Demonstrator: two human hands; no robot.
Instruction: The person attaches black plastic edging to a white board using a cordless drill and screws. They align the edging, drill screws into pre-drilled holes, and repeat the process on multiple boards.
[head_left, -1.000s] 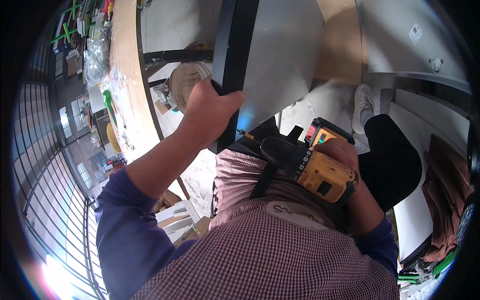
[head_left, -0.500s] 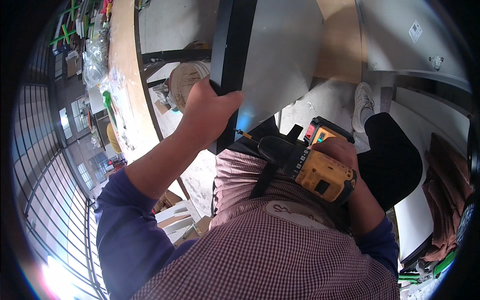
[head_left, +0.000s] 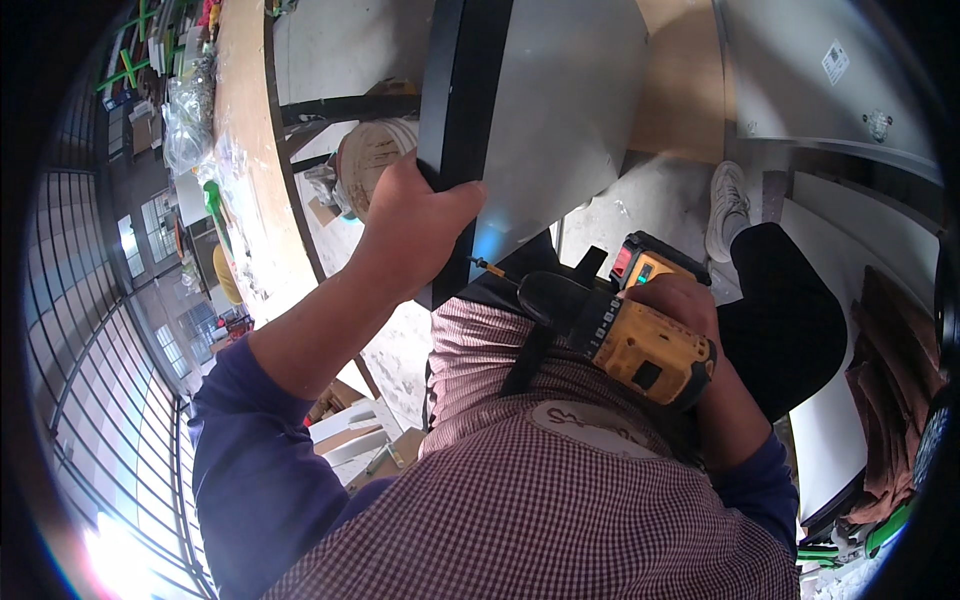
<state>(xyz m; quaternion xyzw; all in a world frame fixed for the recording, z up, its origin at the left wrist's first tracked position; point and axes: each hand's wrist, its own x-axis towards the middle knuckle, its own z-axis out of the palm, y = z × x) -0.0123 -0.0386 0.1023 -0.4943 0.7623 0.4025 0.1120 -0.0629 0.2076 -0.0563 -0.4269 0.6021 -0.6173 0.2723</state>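
With its fingers wrapped over the edge, my left hand grips a black-edged panel whose broad grey face tilts away to the right. My right hand is closed around the handle of a yellow and black cordless drill. The drill points left, and its bit ends at the panel's lower part, just below my left thumb. A bluish spot of light falls on the panel there. Whether the tip touches the panel or a screw, I cannot tell. The drill's battery faces away from me.
At the left stands a workbench with plastic bags and a green-handled tool. A bucket sits behind my left hand. Light panels lean at the far right, with brown cloth nearer. A white shoe rests on the floor.
Almost nothing differs. The view has shifted very slightly; both hands, the drill and the panel hold their places.
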